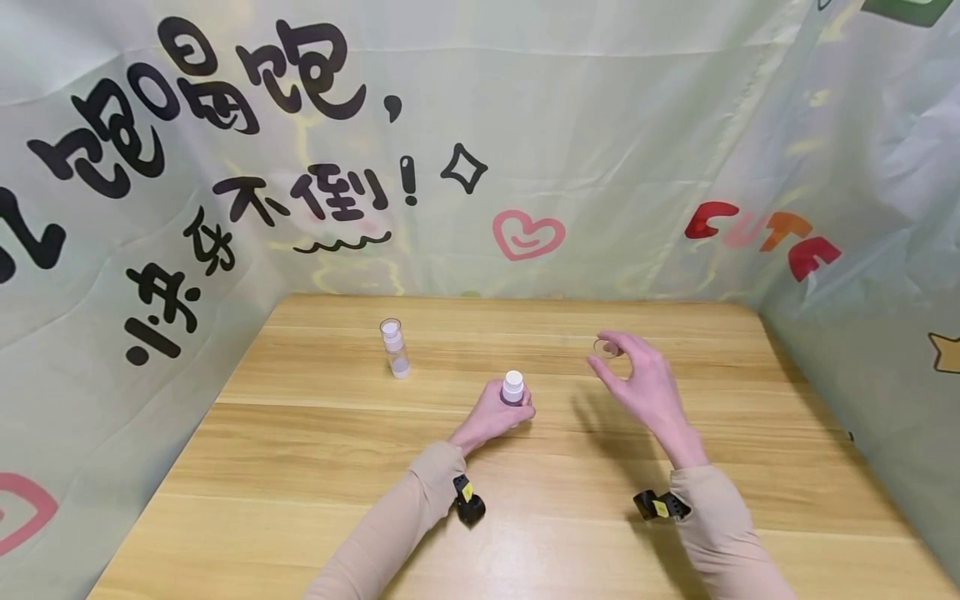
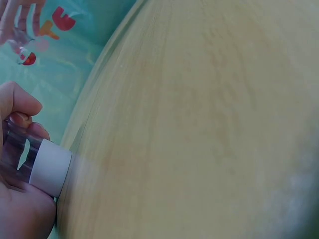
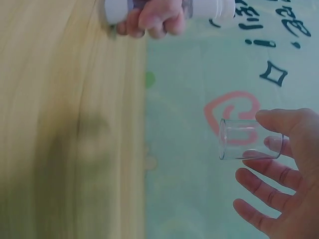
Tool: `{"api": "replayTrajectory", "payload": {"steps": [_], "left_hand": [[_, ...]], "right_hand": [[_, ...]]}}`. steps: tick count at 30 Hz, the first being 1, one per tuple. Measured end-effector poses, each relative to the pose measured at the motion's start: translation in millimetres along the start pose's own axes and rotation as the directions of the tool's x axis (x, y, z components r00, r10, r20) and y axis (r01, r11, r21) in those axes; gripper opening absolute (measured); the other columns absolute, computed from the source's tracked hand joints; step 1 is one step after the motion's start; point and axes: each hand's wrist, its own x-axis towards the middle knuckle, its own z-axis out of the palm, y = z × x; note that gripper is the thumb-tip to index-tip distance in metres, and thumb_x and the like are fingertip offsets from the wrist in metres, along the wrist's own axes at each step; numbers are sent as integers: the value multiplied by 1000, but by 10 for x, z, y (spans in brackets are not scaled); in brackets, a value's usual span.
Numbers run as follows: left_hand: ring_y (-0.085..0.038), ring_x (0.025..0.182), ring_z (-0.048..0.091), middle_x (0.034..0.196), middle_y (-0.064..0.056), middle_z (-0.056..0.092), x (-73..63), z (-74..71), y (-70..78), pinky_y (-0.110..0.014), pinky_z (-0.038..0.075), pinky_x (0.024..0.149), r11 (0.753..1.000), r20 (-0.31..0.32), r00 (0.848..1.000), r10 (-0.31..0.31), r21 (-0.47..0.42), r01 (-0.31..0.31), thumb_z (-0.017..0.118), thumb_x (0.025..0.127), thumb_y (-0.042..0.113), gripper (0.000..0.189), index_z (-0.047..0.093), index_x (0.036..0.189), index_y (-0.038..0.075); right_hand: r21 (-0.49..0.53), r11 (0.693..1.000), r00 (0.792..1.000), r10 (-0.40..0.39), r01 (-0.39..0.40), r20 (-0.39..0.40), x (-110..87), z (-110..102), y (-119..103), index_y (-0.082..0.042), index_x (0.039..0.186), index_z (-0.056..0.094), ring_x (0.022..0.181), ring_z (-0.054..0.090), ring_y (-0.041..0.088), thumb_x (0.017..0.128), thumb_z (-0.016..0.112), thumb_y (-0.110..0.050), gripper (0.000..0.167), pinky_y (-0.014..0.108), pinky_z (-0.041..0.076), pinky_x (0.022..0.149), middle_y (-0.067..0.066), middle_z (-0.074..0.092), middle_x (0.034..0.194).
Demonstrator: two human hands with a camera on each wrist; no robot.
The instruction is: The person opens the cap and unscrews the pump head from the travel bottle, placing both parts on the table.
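Note:
My left hand [image 1: 497,412] grips a small clear bottle with a white pump top [image 1: 513,387] upright on the table. In the left wrist view its white base [image 2: 51,168] shows at the tabletop, below the curled fingers. Off to the right and raised above the table, my right hand [image 1: 643,382] pinches a clear cylindrical cap [image 3: 244,139] between thumb and fingers. The right wrist view shows the cap's open rim facing away from the palm, the other fingers spread. The bottle's middle is hidden by the left hand.
Another clear bottle [image 1: 396,354] with a white pump top and base stands at the back left of the wooden table [image 1: 315,492]. A printed cloth [image 1: 600,167] hangs behind the table and along both sides.

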Motion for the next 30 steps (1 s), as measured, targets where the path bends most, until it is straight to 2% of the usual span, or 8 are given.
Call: {"api": "replayTrajectory", "payload": {"steps": [7, 12, 15, 19, 22, 25, 30], "left_hand": [[-7, 58, 48, 66, 8, 55, 14, -2, -15, -17, 43, 57, 1000, 6, 1000, 6, -5, -6, 61, 80, -11, 11, 56, 77, -2], [-7, 56, 48, 66, 8, 55, 105, -17, -220, -18, 43, 55, 1000, 15, 1000, 1, 16, -2, 63, 80, -8, 13, 57, 77, 3], [-8, 57, 49, 66, 8, 55, 138, -19, -295, -19, 45, 58, 1000, 15, 1000, -5, 29, 5, 64, 80, -6, 14, 57, 78, 6], [-9, 59, 50, 67, 8, 55, 141, -13, -303, -19, 45, 61, 1000, 4, 1000, -8, 30, 8, 64, 79, -7, 14, 57, 79, 5], [-9, 59, 49, 68, 8, 55, 142, -14, -306, -19, 45, 60, 1000, 1, 1000, -9, 23, 9, 65, 79, -7, 13, 58, 80, 4], [-8, 58, 49, 67, 7, 55, 139, -18, -299, -19, 44, 58, 1000, 7, 1000, -10, 23, 10, 64, 80, -7, 13, 58, 80, 4], [-7, 58, 49, 68, 7, 56, 139, -25, -295, -20, 45, 58, 1000, 14, 1000, -8, 26, 8, 64, 80, -7, 13, 57, 79, 4]], "right_hand": [[-51, 997, 997, 63, -61, 42, -62, -34, 183, -1, 117, 67, 88, 67, 35, 86, 77, -16, 36, 53, 54, 75, 20, 72, 98], [-87, 992, 989, 104, -95, 109, -103, -60, 257, -1, 115, 67, 88, 69, 38, 86, 77, -16, 34, 53, 55, 73, 22, 73, 99], [-115, 984, 967, 160, -139, 197, -128, -90, 287, -1, 117, 66, 91, 69, 39, 89, 74, -18, 34, 55, 55, 75, 23, 73, 103], [-157, 968, 917, 237, -196, 321, -169, -118, 332, -2, 120, 64, 96, 68, 40, 91, 71, -23, 36, 57, 54, 79, 25, 72, 107], [-179, 961, 888, 265, -211, 375, -201, -116, 365, -3, 119, 63, 97, 69, 39, 92, 69, -25, 36, 57, 54, 80, 24, 72, 108], [-190, 959, 875, 273, -212, 400, -221, -102, 389, -3, 117, 64, 95, 69, 39, 91, 70, -25, 35, 57, 55, 79, 23, 73, 107], [-195, 956, 866, 281, -218, 413, -226, -86, 400, -4, 113, 64, 91, 70, 36, 88, 72, -24, 33, 53, 56, 75, 21, 73, 104]]}}
